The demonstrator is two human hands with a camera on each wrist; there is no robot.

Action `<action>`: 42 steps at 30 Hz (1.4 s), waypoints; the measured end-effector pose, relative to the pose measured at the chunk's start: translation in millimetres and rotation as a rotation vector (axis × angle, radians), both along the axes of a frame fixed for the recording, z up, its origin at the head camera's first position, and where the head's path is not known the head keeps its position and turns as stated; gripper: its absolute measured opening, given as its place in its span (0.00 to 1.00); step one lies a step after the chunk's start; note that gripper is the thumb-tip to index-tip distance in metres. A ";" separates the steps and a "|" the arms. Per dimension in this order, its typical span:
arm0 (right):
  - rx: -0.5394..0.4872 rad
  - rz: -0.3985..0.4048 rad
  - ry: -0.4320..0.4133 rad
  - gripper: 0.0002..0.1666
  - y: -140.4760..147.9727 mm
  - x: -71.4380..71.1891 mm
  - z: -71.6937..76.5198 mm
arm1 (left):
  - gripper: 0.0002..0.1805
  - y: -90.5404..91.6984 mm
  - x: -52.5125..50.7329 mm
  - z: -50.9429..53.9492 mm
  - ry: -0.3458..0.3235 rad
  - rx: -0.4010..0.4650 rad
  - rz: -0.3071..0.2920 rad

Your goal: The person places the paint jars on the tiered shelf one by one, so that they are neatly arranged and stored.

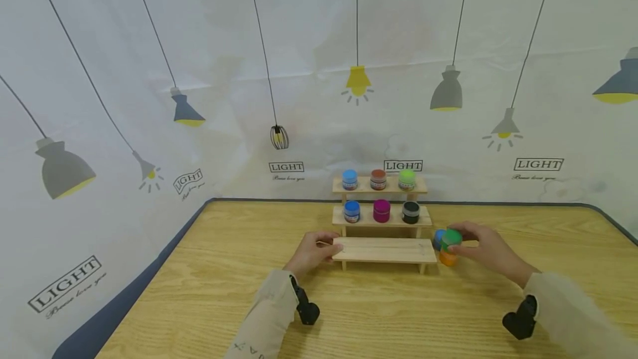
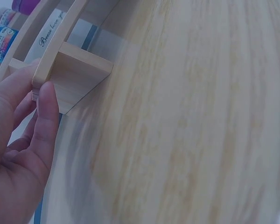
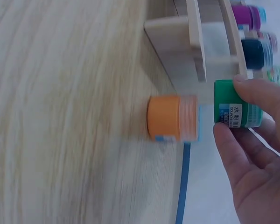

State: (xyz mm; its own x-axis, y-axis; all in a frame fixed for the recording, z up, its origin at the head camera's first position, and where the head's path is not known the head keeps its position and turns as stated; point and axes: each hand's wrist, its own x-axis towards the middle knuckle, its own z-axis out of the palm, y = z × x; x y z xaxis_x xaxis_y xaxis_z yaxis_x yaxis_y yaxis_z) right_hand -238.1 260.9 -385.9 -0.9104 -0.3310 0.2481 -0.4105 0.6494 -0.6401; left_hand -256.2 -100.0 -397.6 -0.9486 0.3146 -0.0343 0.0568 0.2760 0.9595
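Observation:
My left hand (image 1: 309, 252) grips the left end of the lowest step of a three-step wooden rack (image 1: 384, 251); in the left wrist view, thumb and fingers pinch the board's end. My right hand (image 1: 487, 249) holds a green paint jar (image 3: 227, 103) between thumb and fingers, off the rack's right end. An orange paint jar (image 3: 164, 118) stands on the table close below the green one. Beside it is a blue jar (image 1: 438, 239), partly hidden behind the green jar. The rack's lowest step carries no jars.
On the top step stand light blue (image 1: 350, 180), brown-red (image 1: 378, 179) and light green (image 1: 406, 180) jars. The middle step bears blue (image 1: 351, 211), magenta (image 1: 381, 211) and black (image 1: 411, 212) ones. Behind the wooden table (image 1: 224, 270) hangs a lamp-printed sheet (image 1: 309, 71).

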 end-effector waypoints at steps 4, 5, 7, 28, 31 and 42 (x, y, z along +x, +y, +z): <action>-0.010 0.046 -0.014 0.28 -14.5 2.4 1.7 | 0.19 0.2 3.6 4.0 -0.009 0.000 0.004; -0.016 0.057 -0.019 0.28 -17.8 2.7 2.1 | 0.19 0.3 3.7 4.1 -0.010 0.000 0.004; -0.026 0.077 -0.029 0.28 -24.2 3.3 2.8 | 0.19 0.4 3.3 3.8 -0.010 0.002 0.006; -0.129 0.265 -0.136 0.27 -96.1 -6.6 -2.0 | 0.19 -0.3 0.6 -0.1 0.009 0.001 0.000; -0.137 0.282 -0.158 0.27 -109.4 -6.8 -0.6 | 0.18 -0.5 0.8 0.8 0.016 -0.002 -0.001; -0.111 0.311 -0.089 0.25 -145.4 -12.0 -4.7 | 0.19 0.6 3.2 4.8 0.015 -0.006 -0.011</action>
State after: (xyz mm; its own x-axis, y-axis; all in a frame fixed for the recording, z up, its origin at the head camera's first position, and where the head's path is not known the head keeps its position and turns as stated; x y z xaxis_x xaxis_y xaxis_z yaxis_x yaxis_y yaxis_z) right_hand -250.1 115.5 -390.6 -0.7901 -0.5713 0.2223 -0.5173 0.4268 -0.7418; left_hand -253.0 -99.4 -392.8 -0.9457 0.3244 -0.0217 0.0743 0.2808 0.9569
